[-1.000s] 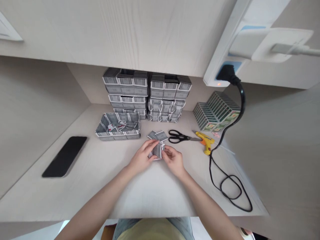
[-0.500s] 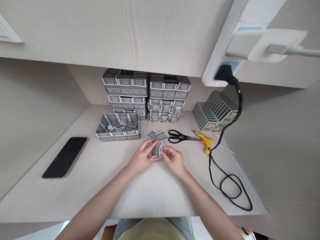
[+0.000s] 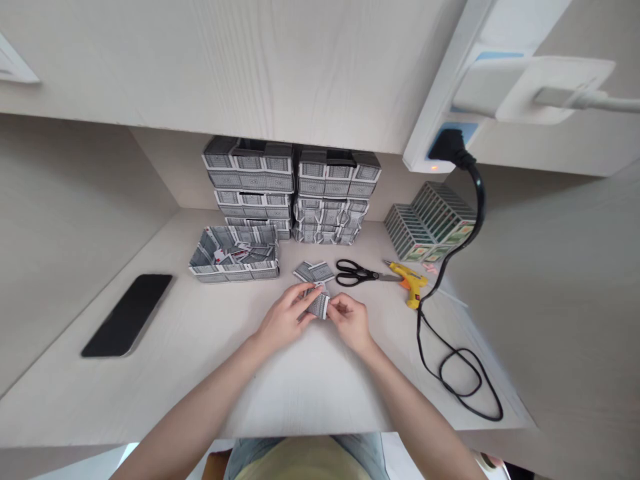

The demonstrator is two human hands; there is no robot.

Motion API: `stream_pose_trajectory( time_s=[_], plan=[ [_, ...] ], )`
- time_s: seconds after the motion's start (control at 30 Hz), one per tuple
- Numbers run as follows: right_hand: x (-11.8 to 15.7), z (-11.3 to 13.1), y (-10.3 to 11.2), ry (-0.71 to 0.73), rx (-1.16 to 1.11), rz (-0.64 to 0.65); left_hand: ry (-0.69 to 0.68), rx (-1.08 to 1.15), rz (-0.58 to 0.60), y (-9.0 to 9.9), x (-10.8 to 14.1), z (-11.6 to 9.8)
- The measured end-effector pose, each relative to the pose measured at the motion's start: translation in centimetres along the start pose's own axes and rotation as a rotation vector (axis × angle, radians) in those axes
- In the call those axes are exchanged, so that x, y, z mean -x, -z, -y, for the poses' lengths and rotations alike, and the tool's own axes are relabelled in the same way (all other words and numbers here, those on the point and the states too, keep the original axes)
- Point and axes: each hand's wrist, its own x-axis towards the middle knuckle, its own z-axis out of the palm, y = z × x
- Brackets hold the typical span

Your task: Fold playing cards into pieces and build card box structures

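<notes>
Between my hands is a grey patterned card (image 3: 319, 306) with a white edge, low over the desk. My left hand (image 3: 285, 312) has its fingers closed on the card's left side, thumb below and fingertips on top. The right edge of the same card is pinched by my right hand (image 3: 350, 320). Just beyond them, a few loose grey cards (image 3: 321, 271) lie on the desk. To their left stands an open box made of cards (image 3: 235, 273), holding several folded card pieces. Black-handled scissors (image 3: 356, 273) lie to the right of the loose cards.
A yellow glue gun (image 3: 413, 283) touches the scissors' tips, its black cord (image 3: 467, 360) looped at right. Card boxes (image 3: 253, 179) are stacked at the back beside green striped packs (image 3: 435, 220). A phone (image 3: 129, 315) lies left. A power strip (image 3: 430, 133) hangs above right.
The card between my hands now lies flatter, where it was bowed before. My right fingers have shifted slightly to the right along with its edge.
</notes>
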Motion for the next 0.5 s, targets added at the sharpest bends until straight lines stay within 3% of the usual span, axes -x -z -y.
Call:
stream_pose_trajectory(
  time_s=[0.23, 0.5],
  plan=[
    [0.24, 0.52, -0.29, -0.087, -0.182, 0.166, 0.134, 0.047, -0.048, 0.02, -0.11, 0.34],
    [0.87, 0.18, -0.85, -0.033, -0.139, 0.171, 0.145, 0.102, -0.026, 0.04, 0.10, 0.09]
  ],
)
